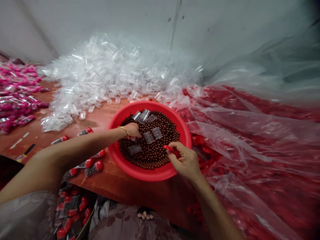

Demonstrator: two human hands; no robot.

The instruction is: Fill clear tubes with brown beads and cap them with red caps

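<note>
A red basin [186, 141] holds many small brown balls [160, 155], with several clear plastic cases [157, 133] lying on top of them. My left hand [133, 130], a gold bangle at its wrist, reaches into the basin with its fingers bent down at the balls; the fingertips are hidden, so what they hold cannot be made out. Over the basin's right rim, my right hand [183, 160] pinches a red plastic piece [171, 148] between thumb and fingers.
Clear cases [110, 70] are heaped behind the basin. Pink packs [17, 93] lie at far left. Filled red-capped containers [94, 168] sit left of the basin, more [72, 213] below the table edge. Plastic sheeting [240, 130] covers red pieces [282, 160] at right.
</note>
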